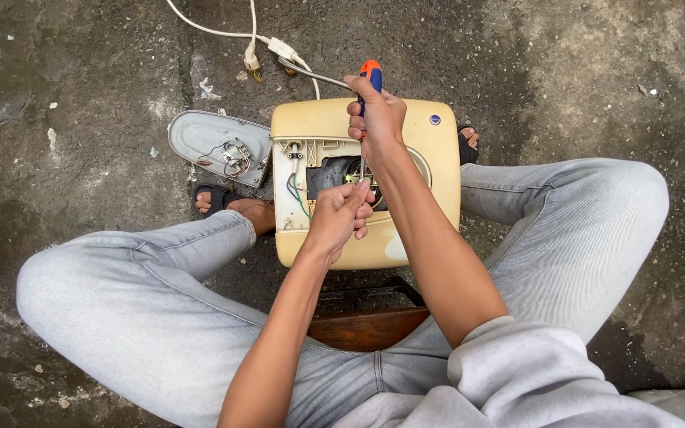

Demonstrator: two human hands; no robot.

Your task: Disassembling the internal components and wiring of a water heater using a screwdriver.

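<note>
On rough, damp grey concrete floor, the right hand grips an orange-handled screwdriver upright over the cream appliance housing, whose round blue badge lies just right of the grip, while the left hand pinches the shaft below.

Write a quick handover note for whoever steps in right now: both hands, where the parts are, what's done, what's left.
Right hand: closed grip on the orange-and-blue screwdriver, shaft pointing down into the opening.
Left hand: fingertips at the screwdriver tip, inside the cream appliance housing.
Done: grey cover panel is off, lying left of the housing with its wires exposed.
White power cord lies on the concrete beyond.
Left: the fastener under the tip looks still in; which one is hidden by the hands.
</note>
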